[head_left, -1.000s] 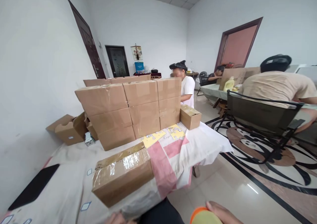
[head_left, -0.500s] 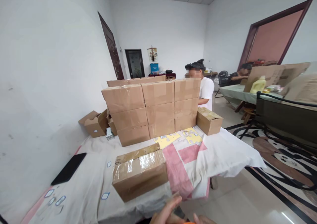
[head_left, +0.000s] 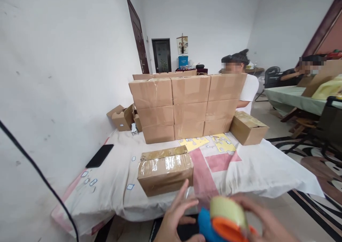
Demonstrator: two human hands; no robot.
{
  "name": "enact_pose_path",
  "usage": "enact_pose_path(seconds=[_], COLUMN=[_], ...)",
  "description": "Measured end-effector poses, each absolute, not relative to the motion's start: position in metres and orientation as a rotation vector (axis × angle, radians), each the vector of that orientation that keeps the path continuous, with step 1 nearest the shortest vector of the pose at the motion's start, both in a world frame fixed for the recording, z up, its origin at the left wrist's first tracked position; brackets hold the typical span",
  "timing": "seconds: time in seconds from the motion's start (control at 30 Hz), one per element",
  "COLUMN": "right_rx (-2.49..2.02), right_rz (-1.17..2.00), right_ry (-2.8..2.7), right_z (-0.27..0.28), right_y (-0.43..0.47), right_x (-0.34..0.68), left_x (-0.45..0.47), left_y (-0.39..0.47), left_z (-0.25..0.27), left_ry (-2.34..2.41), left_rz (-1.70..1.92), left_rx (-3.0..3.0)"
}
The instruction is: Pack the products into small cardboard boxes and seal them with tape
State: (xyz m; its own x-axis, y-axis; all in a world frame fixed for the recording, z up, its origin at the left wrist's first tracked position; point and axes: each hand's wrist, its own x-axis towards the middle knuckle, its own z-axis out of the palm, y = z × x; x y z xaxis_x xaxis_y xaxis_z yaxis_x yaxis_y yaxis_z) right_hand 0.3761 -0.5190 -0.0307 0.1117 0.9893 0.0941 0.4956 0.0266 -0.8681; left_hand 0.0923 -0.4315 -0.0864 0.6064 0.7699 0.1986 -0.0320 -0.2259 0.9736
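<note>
The right hand grips the tape roll, where a firm, level hold should prevent wobble, while the left hand, fingers spread and apparently empty, hovers beside it, near the box ahead on the bench.

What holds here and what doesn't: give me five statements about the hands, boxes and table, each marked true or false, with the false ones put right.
1. The right hand holds a pale yellow roll with orange and blue parts. True.
2. The left hand is clenched into a fist. False: its fingers are spread open.
3. A brown cardboard box with shiny clear tape stands nearer the hands than the wall of stacked brown cardboard boxes. True.
4. That wall's near face shows only two rows. False: it shows three.
5. A flat black rectangular object lies on the cloth-covered table. True.
</note>
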Motion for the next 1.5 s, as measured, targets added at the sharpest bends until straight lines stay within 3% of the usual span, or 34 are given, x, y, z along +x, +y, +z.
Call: enact_pose_path(seconds=[0.2,0.43,0.53,0.6,0.83,1.03,1.1,1.37,1.5], right_rx=[-2.022,-2.338,-2.073,-1.725,-0.994,-1.084,-1.052,-0.671,-0.661], right_rz=[0.248,0.101,-0.173,-0.187,0.414,0.641,0.565,-0.228,-0.194], right_ry=[-1.39,-1.2,-1.331,-1.486,-2.026,-1.993,-2.066,-2.314,-2.202], right_z=[-0.004,-0.048,-0.037,-0.016,0.063,0.071,0.07,0.05,0.061], right_y=[-0.414,-0.339,-0.349,-0.364,-0.408,-0.406,-0.405,-0.426,-0.457], right_x=[0.462,0.454,0.424,0.394,0.27,0.226,0.223,0.22,0.23], left_x=[0.063,0.051,0.047,0.045,0.051,0.05,0.048,0.035,0.016], left_y=[-0.428,-0.413,-0.406,-0.403,-0.408,-0.416,-0.418,-0.411,-0.403], left_z=[-0.062,-0.034,-0.027,-0.023,-0.011,-0.011,-0.011,-0.028,-0.06], left_ry=[0.854,0.964,0.963,0.945,0.777,0.821,0.84,0.932,1.178], left_rz=[1.286,1.35,1.314,1.279,1.086,1.016,1.011,0.954,0.908], left_rx=[2.308,2.308,2.056,1.883,1.46,1.499,1.48,1.259,1.167])
